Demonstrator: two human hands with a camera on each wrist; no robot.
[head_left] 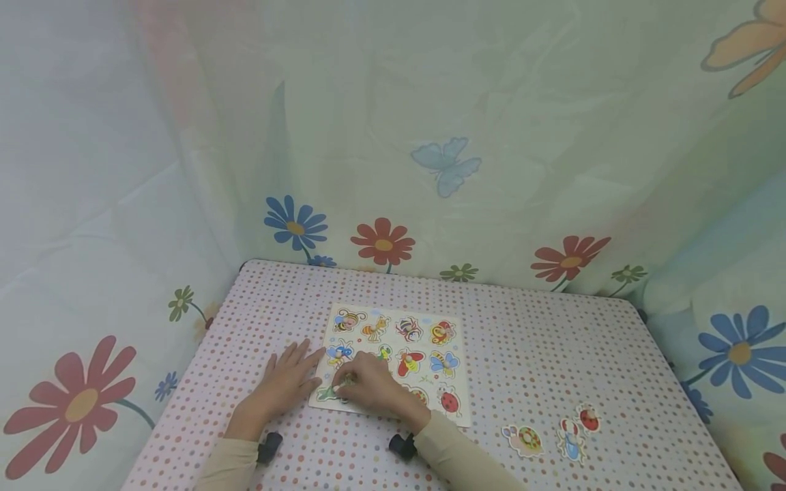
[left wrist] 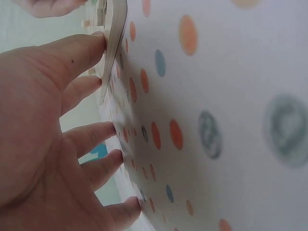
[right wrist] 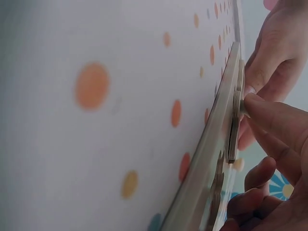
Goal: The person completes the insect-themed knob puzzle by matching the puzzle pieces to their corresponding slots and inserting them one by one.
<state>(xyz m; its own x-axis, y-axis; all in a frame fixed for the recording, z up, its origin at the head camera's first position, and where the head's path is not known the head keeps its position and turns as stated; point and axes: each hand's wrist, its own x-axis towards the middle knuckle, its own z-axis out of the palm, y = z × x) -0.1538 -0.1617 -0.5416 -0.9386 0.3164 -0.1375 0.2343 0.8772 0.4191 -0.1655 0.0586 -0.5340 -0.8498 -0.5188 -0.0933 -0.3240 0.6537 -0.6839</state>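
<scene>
Passable: table (head_left: 540, 348) right of board (head_left: 464, 402), beyond loose cutouts (head_left: 523, 441).
Left hand (head_left: 287, 380) blocks board's left edge; right hand (head_left: 368, 387) covers near-left area, wrist over near edge. Wall (head_left: 368, 136) bounds far side.

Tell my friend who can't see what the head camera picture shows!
A person's right hand pinches a piece at a bug puzzle board on a dotted table, while the left hand touches the board's left edge. Three loose pieces lie to the right.
</scene>
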